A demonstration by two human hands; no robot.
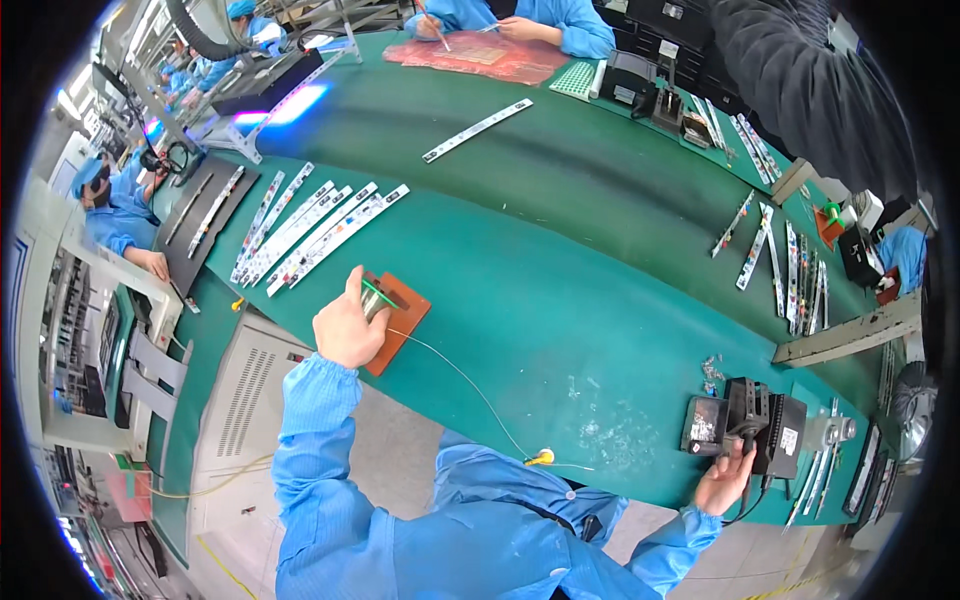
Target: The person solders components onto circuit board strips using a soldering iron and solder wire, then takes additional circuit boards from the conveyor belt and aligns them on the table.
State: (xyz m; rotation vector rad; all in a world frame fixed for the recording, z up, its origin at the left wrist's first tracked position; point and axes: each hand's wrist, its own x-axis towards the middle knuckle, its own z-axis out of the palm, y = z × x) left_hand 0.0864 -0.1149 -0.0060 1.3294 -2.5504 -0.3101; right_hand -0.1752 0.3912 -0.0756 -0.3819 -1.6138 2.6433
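Observation:
My left hand is closed around a small spool of wire with a green rod, its index finger along the far side. The spool sits on a reddish-brown plate on the green bench. From it a thin silvery wire curves across the bench toward a yellow clip at the near edge. At the right, my right hand is closed around the dark handle of a soldering iron, whose tip is hidden by its black stand. A dark cable hangs below this hand.
Several component-covered circuit strips lie at the left, with one strip farther back. Whitish residue marks the bench near the stand. A black box stands beside it. A co-worker works across the bench; another co-worker is left.

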